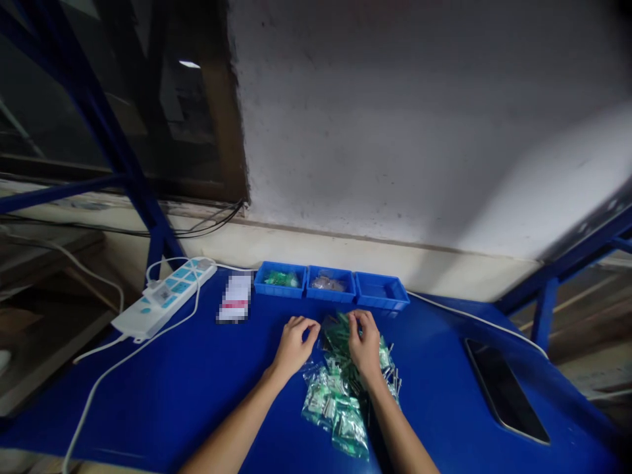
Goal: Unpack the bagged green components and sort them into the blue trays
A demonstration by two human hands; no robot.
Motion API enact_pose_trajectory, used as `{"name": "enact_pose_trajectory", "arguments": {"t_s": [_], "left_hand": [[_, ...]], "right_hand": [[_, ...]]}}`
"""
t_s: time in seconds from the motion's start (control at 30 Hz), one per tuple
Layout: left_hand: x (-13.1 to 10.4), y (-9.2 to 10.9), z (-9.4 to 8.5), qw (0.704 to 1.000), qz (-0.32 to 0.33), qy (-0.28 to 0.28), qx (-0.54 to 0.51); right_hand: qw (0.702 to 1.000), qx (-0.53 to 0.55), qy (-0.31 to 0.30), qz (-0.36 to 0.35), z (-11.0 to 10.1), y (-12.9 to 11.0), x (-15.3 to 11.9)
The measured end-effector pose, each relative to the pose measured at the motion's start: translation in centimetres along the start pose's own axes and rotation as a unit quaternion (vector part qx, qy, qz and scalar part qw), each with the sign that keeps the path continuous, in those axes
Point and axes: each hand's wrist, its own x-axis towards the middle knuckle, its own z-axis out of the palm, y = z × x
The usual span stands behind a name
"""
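Observation:
My left hand (296,347) is closed in a pinch, its fingertips at the left edge of a clear plastic bag (336,334) with green showing in it. Opposite it, the thumb and fingers of my right hand (364,343) pinch at the bag's right side. Fine detail at the fingertips is too small to make out. Below and between my hands lies a pile of small clear-and-green plastic packets (323,395). Thin metal pins or screws (396,380) stick out on the pile's right side, partly hidden by my right forearm.
Three blue bins stand along the wall: one with green pieces (281,279), one with brownish pieces (328,284), one bare inside (380,289). A white power strip (165,296) with cables lies left, near a blurred white card (236,299). A dark phone (506,388) lies right.

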Motion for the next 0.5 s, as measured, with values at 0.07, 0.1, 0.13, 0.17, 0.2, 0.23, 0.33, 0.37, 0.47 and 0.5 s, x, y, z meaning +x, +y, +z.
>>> {"name": "enact_pose_trajectory", "arguments": {"t_s": [0.07,0.1,0.13,0.17,0.2,0.23,0.33,0.37,0.47,0.5], "left_hand": [[0.6,0.4,0.1,0.995,-0.03,-0.014,-0.096],[1.0,0.6,0.2,0.987,-0.06,-0.03,-0.148],[1.5,0.7,0.3,0.974,-0.099,-0.049,-0.197],[2.1,0.7,0.3,0.957,-0.141,-0.074,-0.243],[2.6,0.7,0.3,0.936,-0.18,-0.103,-0.285],[3.1,0.5,0.2,0.915,-0.213,-0.129,-0.318],[3.8,-0.2,-0.3,0.883,-0.247,-0.155,-0.368],[3.8,-0.5,-0.6,0.883,-0.243,-0.149,-0.373],[3.2,-0.9,-1.0,0.898,-0.214,-0.121,-0.366],[2.9,-0.9,-1.1,0.912,-0.193,-0.106,-0.346]], "right_hand": [[0.999,0.028,0.02,-0.01,0.2,-1.3,0.5],[0.999,0.033,0.018,-0.02,0.5,-1.9,0.7],[0.999,0.035,0.009,-0.035,0.8,-2.5,0.9],[0.998,0.035,-0.001,-0.051,1.2,-3.0,1.0],[0.997,0.031,-0.015,-0.065,1.7,-3.4,1.1],[0.996,0.024,-0.03,-0.075,2.1,-3.6,1.0],[0.994,0.005,-0.073,-0.083,2.9,-4.0,0.5],[0.993,0.0,-0.086,-0.082,2.9,-4.0,0.2],[0.99,-0.019,-0.119,-0.077,2.5,-4.0,-0.7],[0.99,-0.025,-0.12,-0.071,2.3,-4.0,-0.9]]}}
